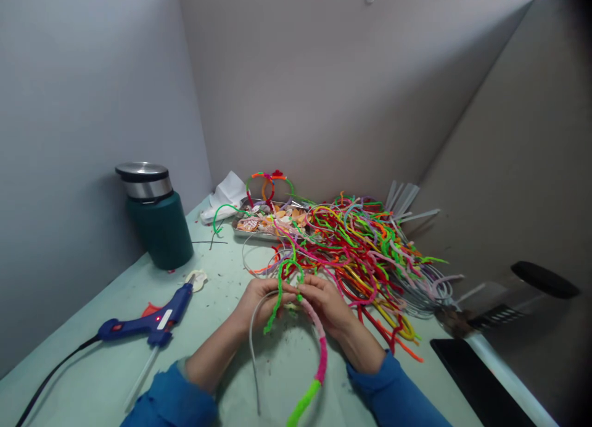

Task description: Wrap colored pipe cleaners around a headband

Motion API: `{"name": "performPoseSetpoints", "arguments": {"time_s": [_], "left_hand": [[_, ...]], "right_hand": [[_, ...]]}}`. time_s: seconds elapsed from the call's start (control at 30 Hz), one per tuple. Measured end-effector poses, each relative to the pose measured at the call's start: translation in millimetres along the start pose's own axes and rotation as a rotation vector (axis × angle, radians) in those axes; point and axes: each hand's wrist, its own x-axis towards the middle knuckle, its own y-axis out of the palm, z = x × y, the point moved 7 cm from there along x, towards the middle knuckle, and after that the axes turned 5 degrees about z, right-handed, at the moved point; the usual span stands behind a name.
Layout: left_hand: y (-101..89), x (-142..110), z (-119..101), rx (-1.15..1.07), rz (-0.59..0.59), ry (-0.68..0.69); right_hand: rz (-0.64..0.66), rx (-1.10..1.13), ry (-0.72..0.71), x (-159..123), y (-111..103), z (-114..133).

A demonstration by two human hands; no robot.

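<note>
My left hand (pixel 263 298) and my right hand (pixel 324 303) meet above the table, fingertips pinched close together on a curved grey wire (pixel 253 347). Pipe cleaner wraps cover the wire's right side in pale pink, magenta (pixel 322 359) and bright green, and this part curves down toward me. On the left the wire is bare. A loose green pipe cleaner (pixel 279 291) loops up from the fingers and hangs over my left hand, its end pointing down. My right fingers close around the wrapped section near the pale pink stretch. The exact contact between the fingertips is partly hidden.
A heap of colourful pipe cleaners (pixel 351 248) spreads at the right. Behind my hands lies a metal tray (pixel 259 234) of small decorative pieces. At the left are a blue glue gun (pixel 139 327) with a lit red light and a green bottle (pixel 160 232). Partition walls enclose the table.
</note>
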Motion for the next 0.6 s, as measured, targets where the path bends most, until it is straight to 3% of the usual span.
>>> {"name": "performPoseSetpoints", "arguments": {"time_s": [0.13, 0.2, 0.37, 0.6], "left_hand": [[-0.6, -2, -20, 0.272, -0.019, 0.297], [2.3, -4, -21, 0.351, 0.003, 0.367], [7.1, -7, -21, 0.494, 0.015, 0.427], [-0.9, -11, -28, 0.593, -0.123, 0.456]], "right_hand": [[0.053, 0.054, 0.106, 0, 3, -8], [0.069, 0.064, 0.139, 0, 3, -11], [0.075, 0.057, 0.143, 0, 0, -15], [0.070, -0.065, 0.084, -1, 4, -10]]}}
